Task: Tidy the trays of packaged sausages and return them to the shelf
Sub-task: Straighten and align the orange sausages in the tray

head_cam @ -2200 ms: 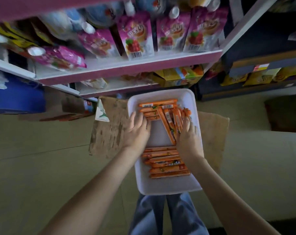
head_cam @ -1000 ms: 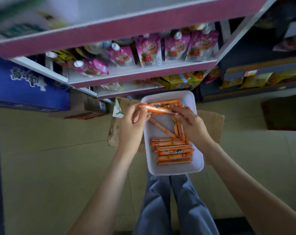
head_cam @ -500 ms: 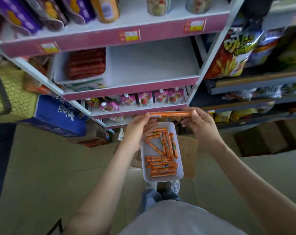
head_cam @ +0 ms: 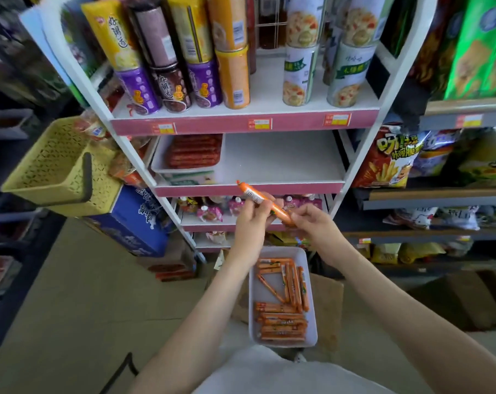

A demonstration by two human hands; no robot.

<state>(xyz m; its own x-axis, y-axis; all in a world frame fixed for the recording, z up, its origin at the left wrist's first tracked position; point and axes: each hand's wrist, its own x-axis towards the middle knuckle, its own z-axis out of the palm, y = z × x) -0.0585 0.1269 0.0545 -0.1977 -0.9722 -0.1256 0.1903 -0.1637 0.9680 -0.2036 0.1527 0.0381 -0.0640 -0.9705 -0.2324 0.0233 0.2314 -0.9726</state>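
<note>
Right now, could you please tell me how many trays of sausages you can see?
2. The floor tray holds orange sausages; the shelf tray, with red sausages, sits at the left of the middle shelf. Others may be hidden.

A single head-worn view looks forward and down, near the shelf (head_cam: pixel 283 160).

Bearings taken from the left hand (head_cam: pixel 252 220) and right hand (head_cam: pixel 315 223), which pinch one sausage (head_cam: pixel 258 199) just before the pink shelf lip.
- 12 o'clock: the middle shelf (head_cam: pixel 283 160) has bare board across its centre and right, and its front is open.
- 11 o'clock: a white tray of red sausages (head_cam: pixel 184 169) fills the left end.
- Above: the can-loaded shelf (head_cam: pixel 298 112) caps our headroom.
- 2 o'clock: a white upright (head_cam: pixel 354 166) closes the bay.
- 9 o'clock: a yellow basket (head_cam: pixel 56 166) juts out.
- 6 o'clock: the floor tray (head_cam: pixel 262 294) lies under our forearms.
- 8 o'clock: open floor (head_cam: pixel 84 308).
</note>
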